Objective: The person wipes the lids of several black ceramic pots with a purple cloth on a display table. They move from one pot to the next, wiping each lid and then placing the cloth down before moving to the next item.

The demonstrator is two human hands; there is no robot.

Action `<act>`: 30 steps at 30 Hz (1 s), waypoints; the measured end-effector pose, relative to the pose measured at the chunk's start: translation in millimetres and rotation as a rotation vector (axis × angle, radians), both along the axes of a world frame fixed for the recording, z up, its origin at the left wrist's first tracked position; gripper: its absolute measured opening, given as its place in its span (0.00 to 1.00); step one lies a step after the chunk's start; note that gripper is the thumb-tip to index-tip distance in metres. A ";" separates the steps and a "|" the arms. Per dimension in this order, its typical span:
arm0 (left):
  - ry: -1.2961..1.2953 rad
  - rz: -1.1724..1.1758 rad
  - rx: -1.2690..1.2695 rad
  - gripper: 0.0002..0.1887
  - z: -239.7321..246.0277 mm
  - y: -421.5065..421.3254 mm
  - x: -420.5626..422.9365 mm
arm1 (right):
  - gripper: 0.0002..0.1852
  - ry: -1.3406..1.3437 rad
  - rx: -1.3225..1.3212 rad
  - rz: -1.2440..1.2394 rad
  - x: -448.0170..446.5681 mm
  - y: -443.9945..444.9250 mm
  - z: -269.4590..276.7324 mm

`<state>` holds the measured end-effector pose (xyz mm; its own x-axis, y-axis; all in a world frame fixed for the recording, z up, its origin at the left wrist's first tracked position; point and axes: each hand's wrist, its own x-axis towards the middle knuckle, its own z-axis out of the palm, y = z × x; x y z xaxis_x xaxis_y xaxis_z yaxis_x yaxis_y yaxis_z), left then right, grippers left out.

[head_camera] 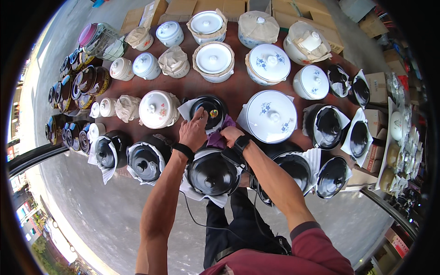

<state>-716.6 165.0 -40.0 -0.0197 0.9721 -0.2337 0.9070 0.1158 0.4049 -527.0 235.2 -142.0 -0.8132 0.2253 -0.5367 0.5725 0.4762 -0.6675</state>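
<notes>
My left hand [194, 133] reaches over a small black ceramic pot lid [216, 118], its fingers on or just above the lid's middle. The fingertips hide that part, so a grip on a knob cannot be made out. A round colourful spot [213, 113] shows on the lid beside them. My right hand [231, 134] holds a bunched purple cloth [216, 139] against the near right side of this pot. Below my wrists stands a larger black lidded pot [209, 175] with white paper under its lid. A big white lidded pot [270, 115] with blue flowers is to the right.
More white lidded pots [215, 60] stand in rows across the red-brown table [233, 87], several with brown paper. Black pots line the front edge [146, 163] and right side [326, 125]. Dark brown jars [91, 80] are at left, cardboard boxes [216, 7] behind. A cable [192, 215] hangs near my legs.
</notes>
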 end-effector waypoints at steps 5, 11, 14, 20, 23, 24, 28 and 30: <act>-0.014 -0.025 -0.028 0.31 2.3 4.1 -4.2 | 0.20 0.026 -0.396 -0.696 -20.3 -23.6 -53.5; -0.033 -0.014 -0.024 0.28 3.0 6.0 -3.2 | 0.20 -0.014 -0.491 -0.624 10.4 -27.6 -61.5; -0.044 -0.017 -0.018 0.28 2.8 3.4 -4.7 | 0.16 0.068 -0.457 -0.556 19.1 -24.9 -6.4; -0.185 -0.115 0.120 0.26 -3.0 2.4 -21.7 | 0.06 0.499 -0.091 -0.614 12.0 -53.1 109.1; -0.811 0.262 -0.287 0.24 6.3 8.5 -38.0 | 0.08 0.573 -0.407 -0.570 -0.7 -65.7 126.5; -1.057 0.433 -0.291 0.20 17.0 -1.0 -43.2 | 0.05 0.533 -0.493 -0.665 -4.1 -70.8 127.7; -1.276 0.683 -0.204 0.26 63.6 -51.6 -36.8 | 0.08 0.501 -0.548 -0.909 -17.9 -86.9 126.7; -1.399 0.603 -0.199 0.30 71.4 -77.7 -17.9 | 0.15 0.554 -1.097 -1.027 -23.5 -92.2 130.3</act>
<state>-734.5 87.4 31.4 -0.0474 0.8520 -0.5213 -0.3751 0.4686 0.7999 -550.5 143.1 -11.8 -0.7071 0.4961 -0.5038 -0.0848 -0.7669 -0.6361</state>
